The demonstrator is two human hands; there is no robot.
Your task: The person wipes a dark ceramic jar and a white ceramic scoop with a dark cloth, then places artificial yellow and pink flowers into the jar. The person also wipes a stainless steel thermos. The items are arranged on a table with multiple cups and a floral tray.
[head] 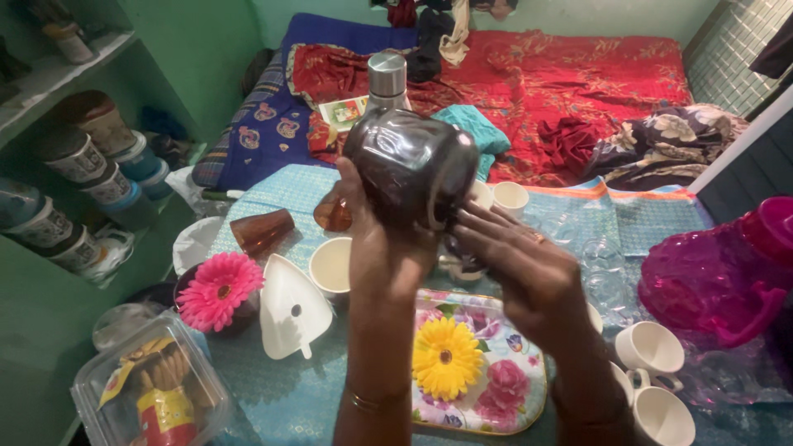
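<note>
The left hand [376, 239] held a dark, rounded metal pot [410, 165] up in the air, its grip closed under and around the pot's left side, palm cupping the belly so that the pot sat directly above and slightly right of the wrist. The pot was tipped, its base turned toward the camera and its mouth facing away and down, so the long axis ran from the grip toward the far side of the tabletop [273, 388]. The right hand [516, 264] came in from the opposite side, fingers spread and loose, fingertips touching the pot's lower right rim; its grip was open, not clamped. Both hands were at the pot, but the left carried it. Below the grip lay a flowered tray [520, 388]; beside the left wrist stood a white cup [330, 266], and beyond the pot rose a steel bottle [387, 80].
</note>
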